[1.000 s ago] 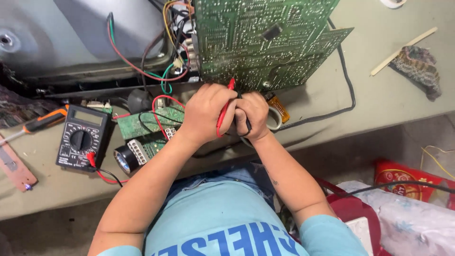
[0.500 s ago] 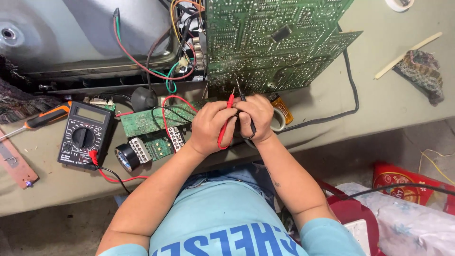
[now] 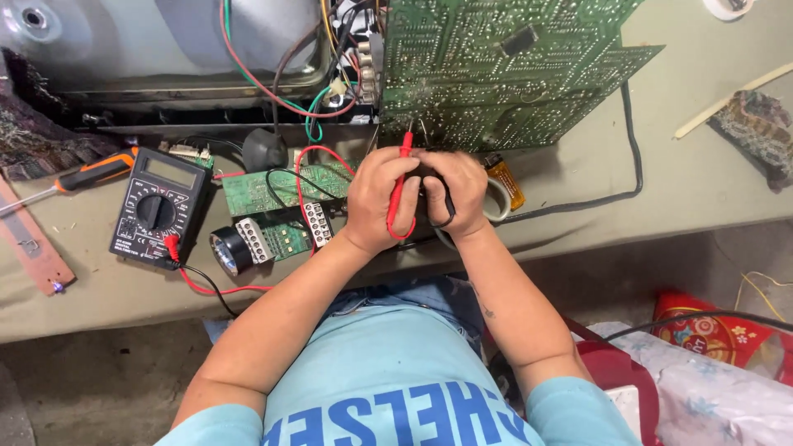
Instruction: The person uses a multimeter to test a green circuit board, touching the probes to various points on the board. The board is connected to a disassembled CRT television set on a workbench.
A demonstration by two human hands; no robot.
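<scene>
Step in hand: probing the solder side of the large green circuit board (image 3: 496,74), by the look of it; both probe tips meet its lower edge near the middle of the bench (image 3: 661,190).
Left hand (image 3: 382,198): fingers curled and pinching the red probe (image 3: 400,177), a slim hard plastic rod, tip pointing to 12 o'clock.
Right hand (image 3: 458,192): closed round the black probe (image 3: 442,198), mostly hidden in the fist; its lead loops out below.
Next move calls for: steady tips on small solder points and a glance to 9 o'clock, where the black multimeter (image 3: 157,211) lies with its round dial.
Leads: thin, flexible red lead (image 3: 223,289) running from the meter.
Board: flat, rigid, matt green, dense with pale solder dots.
At 3 o'clock of the hands: small amber lighter (image 3: 505,180), glossy.
At 9 o'clock: smaller green boards (image 3: 264,192), orange-handled screwdriver (image 3: 95,172).
</scene>
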